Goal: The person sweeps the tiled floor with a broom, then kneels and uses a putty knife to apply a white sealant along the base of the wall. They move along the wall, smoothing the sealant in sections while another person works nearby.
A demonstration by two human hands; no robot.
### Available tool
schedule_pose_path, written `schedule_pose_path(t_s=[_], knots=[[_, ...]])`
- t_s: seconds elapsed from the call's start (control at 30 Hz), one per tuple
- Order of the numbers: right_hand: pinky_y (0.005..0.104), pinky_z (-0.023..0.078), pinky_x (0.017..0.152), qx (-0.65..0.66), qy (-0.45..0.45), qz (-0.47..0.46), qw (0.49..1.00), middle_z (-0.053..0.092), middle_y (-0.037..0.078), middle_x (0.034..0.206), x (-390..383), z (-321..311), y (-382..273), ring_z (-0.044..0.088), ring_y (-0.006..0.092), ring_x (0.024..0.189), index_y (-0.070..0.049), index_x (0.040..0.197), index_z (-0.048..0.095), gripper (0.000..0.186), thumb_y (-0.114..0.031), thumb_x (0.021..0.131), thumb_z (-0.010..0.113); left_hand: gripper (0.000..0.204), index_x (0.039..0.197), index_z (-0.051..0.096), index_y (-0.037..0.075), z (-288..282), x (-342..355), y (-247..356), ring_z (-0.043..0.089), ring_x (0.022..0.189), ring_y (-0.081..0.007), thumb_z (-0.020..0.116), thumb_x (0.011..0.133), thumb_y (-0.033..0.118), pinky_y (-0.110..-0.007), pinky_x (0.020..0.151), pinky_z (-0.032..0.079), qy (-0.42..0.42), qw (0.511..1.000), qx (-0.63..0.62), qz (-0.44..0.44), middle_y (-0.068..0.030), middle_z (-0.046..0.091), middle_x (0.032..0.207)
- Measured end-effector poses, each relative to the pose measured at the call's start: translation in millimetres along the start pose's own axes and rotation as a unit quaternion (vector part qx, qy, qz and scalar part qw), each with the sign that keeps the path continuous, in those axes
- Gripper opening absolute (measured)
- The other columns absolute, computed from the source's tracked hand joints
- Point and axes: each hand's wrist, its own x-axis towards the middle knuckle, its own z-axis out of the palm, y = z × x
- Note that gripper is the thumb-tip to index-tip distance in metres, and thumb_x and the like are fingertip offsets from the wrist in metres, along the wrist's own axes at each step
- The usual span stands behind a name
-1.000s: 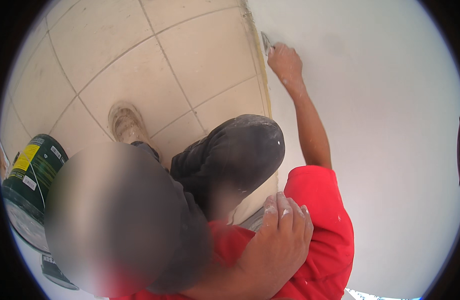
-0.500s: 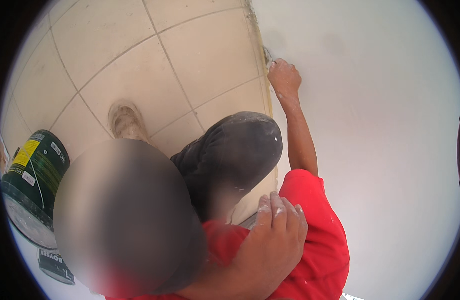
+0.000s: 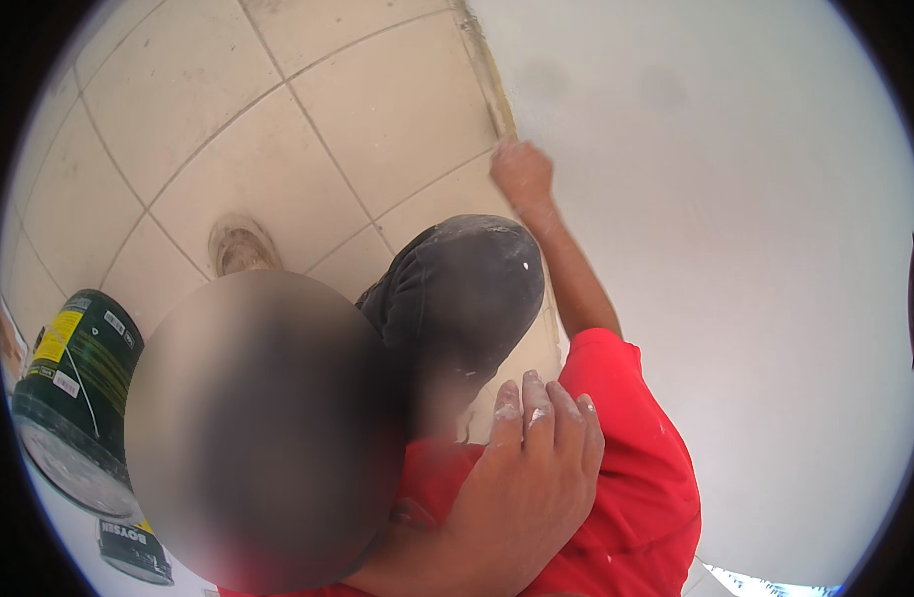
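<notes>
Sleeve (image 3: pixel 641 428) nr spread L hand (image 3: pixel 539 468); R hand (image 3: pixel 524 177) curled by wall (image 3: pixel 735 298), can't tell grip.

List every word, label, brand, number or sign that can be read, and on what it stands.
Small dark green can: bold pale lettering, large enough to read; brand wording not copied out here.
Large dark green bucket: a yellow label and white labels; their fine print is too small to read.

A blurred patch (image 3: pixel 263 428) partly hides the trousers (image 3: pixel 467 279); the right hand (image 3: pixel 523 174) has indistinct fingers (image 3: pixel 503 164).
</notes>
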Motion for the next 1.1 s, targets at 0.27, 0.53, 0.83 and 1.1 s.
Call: schedule_pose_path(t_s=[0.27,0.53,0.83,1.1], knots=[[0.04,0.054,0.049,0.073,0.034,0.038,0.996,0.065,0.014,0.061,-16,0,-61,0.067,0.0316,0.054,0.019,0.117,0.057,0.042,-0.01,0.087,0.056,0.036,0.122,0.064,0.001,-11,5,0,0.061,0.116,-0.032,0.056,0.092,0.019,-0.045,0.1,0.049,-0.031,0.999,0.011,0.003,-0.016,0.065,0.118],[0.0443,0.059,0.065,0.268,-0.028,0.29,0.918,0.065,0.029,0.097,-43,19,-91,0.069,0.0446,0.082,0.021,0.136,0.039,0.063,-0.013,0.087,0.058,0.04,0.127,0.062,0.001,-5,4,6,0.059,0.119,-0.0344,0.06,0.094,0.023,-0.048,0.104,0.046,-0.029,0.999,0.022,0.011,-0.0178,0.064,0.125],[0.0509,0.057,0.08,0.345,-0.043,0.257,0.902,0.066,0.037,0.099,-24,53,-71,0.069,0.0451,0.091,0.019,0.14,0.032,0.069,-0.015,0.085,0.055,0.058,0.134,0.057,0.006,-14,27,16,0.056,0.124,-0.0327,0.073,0.081,0.023,-0.046,0.106,0.046,-0.153,0.988,0.025,-0.022,-0.013,0.061,0.13],[0.0494,0.057,0.086,0.426,-0.05,0.337,0.838,0.067,0.034,0.106,6,3,-74,0.069,0.0442,0.1,0.02,0.131,0.041,0.059,-0.016,0.086,0.054,0.066,0.138,0.053,0.005,-9,26,0,0.053,0.127,-0.0332,0.076,0.078,0.019,-0.046,0.108,0.043,-0.142,0.988,0.03,-0.046,-0.0139,0.059,0.133]])
